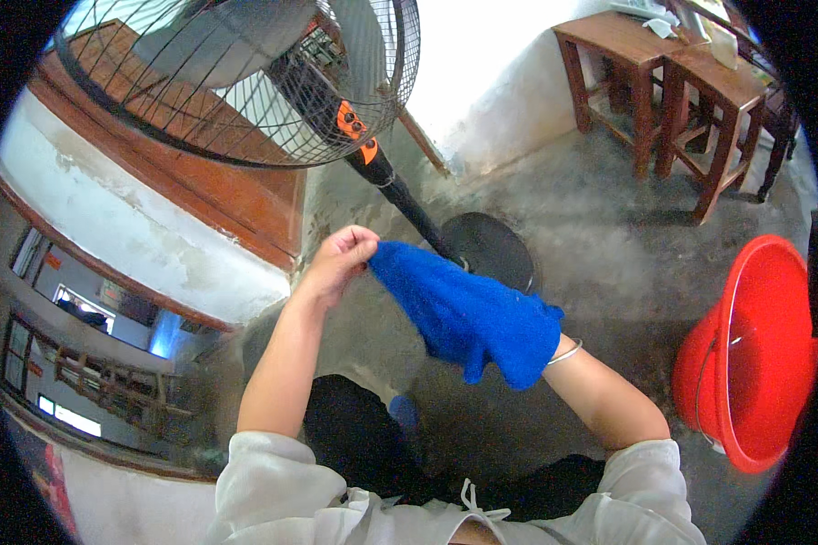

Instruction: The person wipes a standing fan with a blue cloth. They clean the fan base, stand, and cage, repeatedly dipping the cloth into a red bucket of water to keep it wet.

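Note:
A blue cloth (460, 306) stretches between my hands in front of me. My left hand (344, 259) pinches its upper left corner between thumb and fingers. The cloth drapes over my right hand, so those fingers are hidden; only the wrist (557, 349), with a silver-coloured bangle (567, 352), shows at the cloth's right edge. Beyond the cloth, a standing fan rises on a black pole (412, 208) from a round black base (491, 248). Its wire guard (238, 161) fills the upper left, and orange control panels (360, 133) sit on its body.
To the right, a red plastic bucket (699, 368) with a wire handle stands on the concrete floor (600, 286). Wooden stools (637, 51) holding small items are near the white wall (491, 82) at the upper right. A wood-framed mirror or glass panel (129, 368) is at the left.

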